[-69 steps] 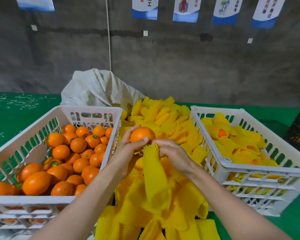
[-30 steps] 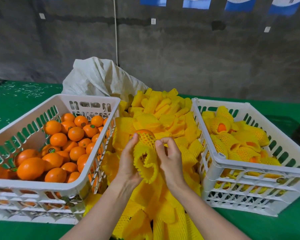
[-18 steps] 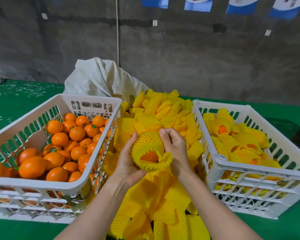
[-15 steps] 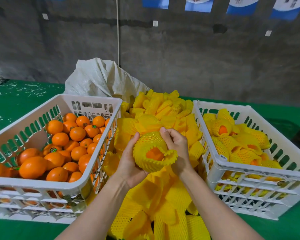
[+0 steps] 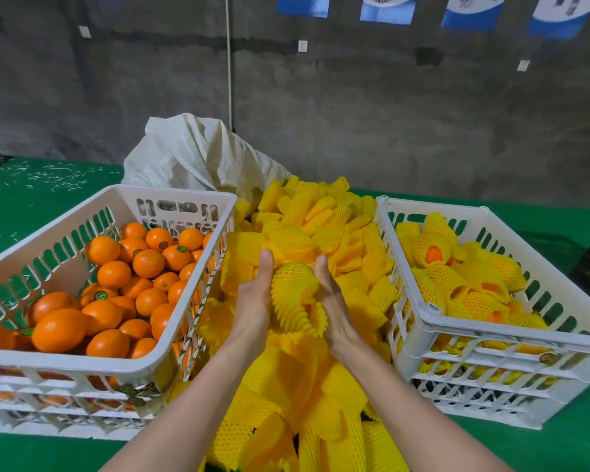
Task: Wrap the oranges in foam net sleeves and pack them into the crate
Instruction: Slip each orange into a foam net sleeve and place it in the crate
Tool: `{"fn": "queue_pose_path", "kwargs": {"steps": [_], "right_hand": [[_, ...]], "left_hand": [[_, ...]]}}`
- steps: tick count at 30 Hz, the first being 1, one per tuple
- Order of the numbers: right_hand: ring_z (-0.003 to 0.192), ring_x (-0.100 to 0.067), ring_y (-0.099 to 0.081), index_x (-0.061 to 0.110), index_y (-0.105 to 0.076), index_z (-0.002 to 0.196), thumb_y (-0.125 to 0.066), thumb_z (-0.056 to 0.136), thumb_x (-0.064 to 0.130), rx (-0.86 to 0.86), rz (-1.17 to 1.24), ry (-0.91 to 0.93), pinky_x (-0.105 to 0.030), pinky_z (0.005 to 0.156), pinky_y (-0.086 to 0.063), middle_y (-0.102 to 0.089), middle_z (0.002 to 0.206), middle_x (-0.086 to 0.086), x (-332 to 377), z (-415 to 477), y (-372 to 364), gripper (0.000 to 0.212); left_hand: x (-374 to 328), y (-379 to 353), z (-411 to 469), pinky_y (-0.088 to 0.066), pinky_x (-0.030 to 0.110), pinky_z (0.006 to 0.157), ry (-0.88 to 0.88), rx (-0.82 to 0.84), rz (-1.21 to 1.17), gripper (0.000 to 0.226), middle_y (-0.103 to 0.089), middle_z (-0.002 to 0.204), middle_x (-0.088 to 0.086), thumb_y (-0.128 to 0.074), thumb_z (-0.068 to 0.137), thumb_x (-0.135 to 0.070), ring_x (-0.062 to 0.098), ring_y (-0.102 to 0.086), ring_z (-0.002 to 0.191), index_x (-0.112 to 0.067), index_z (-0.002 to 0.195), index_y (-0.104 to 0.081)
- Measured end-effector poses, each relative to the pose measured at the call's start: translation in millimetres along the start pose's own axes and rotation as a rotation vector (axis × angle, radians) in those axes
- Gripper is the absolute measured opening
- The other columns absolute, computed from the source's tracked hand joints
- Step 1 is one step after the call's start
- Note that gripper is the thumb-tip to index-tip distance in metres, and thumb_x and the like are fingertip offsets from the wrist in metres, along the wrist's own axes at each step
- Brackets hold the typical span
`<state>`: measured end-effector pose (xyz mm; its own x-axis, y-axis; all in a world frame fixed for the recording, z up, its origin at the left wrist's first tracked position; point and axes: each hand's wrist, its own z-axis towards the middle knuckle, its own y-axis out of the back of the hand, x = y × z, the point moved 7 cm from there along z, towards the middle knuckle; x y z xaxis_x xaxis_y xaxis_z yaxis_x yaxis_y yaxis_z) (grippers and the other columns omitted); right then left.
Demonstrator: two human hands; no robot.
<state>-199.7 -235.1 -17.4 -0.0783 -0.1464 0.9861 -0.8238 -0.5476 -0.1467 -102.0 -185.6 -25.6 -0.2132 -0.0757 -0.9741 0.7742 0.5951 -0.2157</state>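
The wrapped orange no longer shows bare skin at the frilled mouth of its foam net sleeve; it is held above the sleeve pile, between the left crate and right crate. The left grip and right grip cup it from either side, curled onto the netting. Wrapping looks finished, so the right crate of wrapped fruit seems next

Green table carries orange crate, packing crate, sleeve pile between, sack behind.
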Motion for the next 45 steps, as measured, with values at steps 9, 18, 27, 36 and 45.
{"fn": "queue_pose_path", "kwargs": {"steps": [9,18,27,36,45], "right_hand": [[0.100,-0.039,-0.060,0.006,-0.060,0.098,-0.047,0.092,0.047,-0.265,-0.018,0.089,-0.055,0.090,-0.047,-0.064,0.102,-0.023,-0.2,5.7,20.0,0.043],[0.057,-0.005,-0.066,0.025,-0.074,0.054,-0.045,0.094,0.033,-0.064,0.292,-0.013,-0.018,0.054,-0.051,-0.069,0.059,0.007,-10.5,16.1,18.8,0.050],[0.073,-0.011,-0.051,0.017,-0.055,0.090,-0.046,0.087,0.046,-0.143,-0.211,0.257,-0.029,0.069,-0.040,-0.052,0.080,-0.007,17.4,7.1,27.0,0.030],[0.058,-0.013,-0.030,0.019,-0.034,0.062,-0.055,0.092,0.028,-0.289,-0.296,0.494,-0.035,0.055,-0.027,-0.030,0.061,-0.001,34.6,1.0,36.4,0.038],[0.055,-0.014,-0.030,0.014,-0.037,0.061,-0.054,0.087,0.032,-0.059,-0.212,0.450,-0.033,0.052,-0.025,-0.029,0.058,-0.003,32.1,7.3,36.9,0.036]], "left_hand": [[-30.3,13.5,-0.6,-0.019,0.033,0.049,-0.426,-0.268,0.339,0.055,-0.025,0.048,0.002,-0.053,0.084,-0.053,0.014,-0.021,0.046,-0.017,0.050,-0.028],[4.8,-3.5,12.9,-0.053,0.044,0.088,0.181,0.030,-0.029,0.052,-0.073,0.093,0.013,-0.053,0.081,-0.057,0.028,-0.068,0.093,-0.008,0.089,-0.069],[8.2,-18.3,-7.6,-0.056,0.040,0.060,0.404,0.291,-0.256,0.033,-0.073,0.093,0.005,-0.056,0.085,-0.052,0.026,-0.070,0.078,-0.024,0.095,-0.072],[10.9,-35.1,-11.3,-0.059,0.035,0.068,0.337,0.389,-0.271,0.045,-0.073,0.101,0.012,-0.064,0.070,-0.043,0.025,-0.071,0.089,-0.017,0.106,-0.067],[6.2,-30.6,-9.7,-0.055,0.029,0.053,0.355,0.437,-0.270,0.037,-0.074,0.086,0.013,-0.066,0.066,-0.043,0.024,-0.072,0.072,-0.012,0.086,-0.074]]}}
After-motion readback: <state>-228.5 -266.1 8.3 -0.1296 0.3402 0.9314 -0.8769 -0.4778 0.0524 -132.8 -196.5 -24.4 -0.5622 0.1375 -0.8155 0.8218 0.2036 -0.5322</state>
